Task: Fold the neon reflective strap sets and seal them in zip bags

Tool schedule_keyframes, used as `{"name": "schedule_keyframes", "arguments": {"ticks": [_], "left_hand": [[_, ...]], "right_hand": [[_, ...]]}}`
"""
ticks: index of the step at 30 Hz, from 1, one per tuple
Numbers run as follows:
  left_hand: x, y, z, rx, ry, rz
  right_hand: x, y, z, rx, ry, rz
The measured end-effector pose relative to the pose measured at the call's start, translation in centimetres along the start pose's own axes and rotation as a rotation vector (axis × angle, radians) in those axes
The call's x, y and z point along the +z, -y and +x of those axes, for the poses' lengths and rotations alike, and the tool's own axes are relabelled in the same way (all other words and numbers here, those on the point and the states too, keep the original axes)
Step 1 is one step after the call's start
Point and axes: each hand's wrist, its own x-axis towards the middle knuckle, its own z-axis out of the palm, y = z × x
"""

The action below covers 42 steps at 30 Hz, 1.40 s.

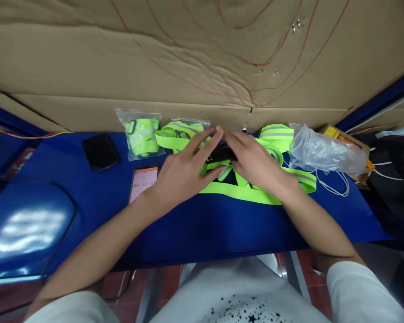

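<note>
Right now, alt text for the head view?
Left hand and right hand meet on a black buckle of neon-yellow reflective straps on a blue table. Bagged straps, two phones and a clear plastic bag lie nearby, cardboard behind.

Blue table (pixel 222 224) backed along its far edge by a creased cardboard wall (pixel 188 58) marked with red lines. On the table's left part, a black phone (pixel 100 151), screen dark, and nearer the front a lit phone (pixel 143 181) showing timer digits. At the table's far edge, two clear bags (pixel 142 134) (pixel 180 130) of folded neon strapping. On the table's right end, a crumpled clear plastic bag (pixel 326 152), a cardboard box (pixel 336 133) behind it, a white cable (pixel 336 186). Off the table's left end, a glossy blue chair seat (pixel 27 229).
</note>
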Motion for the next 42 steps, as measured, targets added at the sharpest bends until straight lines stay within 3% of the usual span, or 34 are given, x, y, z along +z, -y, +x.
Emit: {"name": "schedule_keyframes", "arguments": {"ticks": [5,10,14,18,20,24,27,31,35,39,42], "left_hand": [[-4.2,0.1,0.6,0.061,-0.078,-0.013],[-3.9,-0.2,0.4,0.027,0.136,-0.55],[-3.7,-0.6,1.0,-0.045,0.127,-0.805],[-3.7,-1.9,1.4,-0.204,0.148,-0.985],[-4.0,-2.6,1.4,-0.304,0.16,-1.124],[-5.0,-3.3,1.6,-0.405,0.161,-1.479],[-5.5,-3.1,1.9,-0.349,0.246,-1.602],[-5.0,-2.7,2.5,-0.206,0.289,-1.566],[-4.5,-2.6,2.5,-0.15,0.301,-1.632],[-4.6,-2.5,2.3,-0.141,0.258,-1.61],[-4.5,-2.3,2.1,-0.174,0.182,-1.59]], "right_hand": [[-4.3,0.5,-0.6,-0.017,-0.105,0.312],[-5.0,2.2,-1.2,0.074,-0.203,0.351],[-5.0,2.3,-1.5,0.036,-0.246,0.419],[-5.3,2.4,-1.8,0.034,-0.274,0.36],[-5.6,2.1,-1.8,-0.027,-0.235,0.428],[-6.0,0.5,-1.5,-0.146,-0.097,0.788],[-5.3,-1.2,-1.1,-0.11,-0.009,1.025],[-3.7,-2.6,-1.0,-0.078,0.236,1.324],[-3.5,-2.4,-1.5,-0.038,0.235,1.404],[-4.3,-1.9,-1.7,-0.098,0.3,1.433],[-4.7,-2.2,-1.7,-0.081,0.219,1.327]]}}
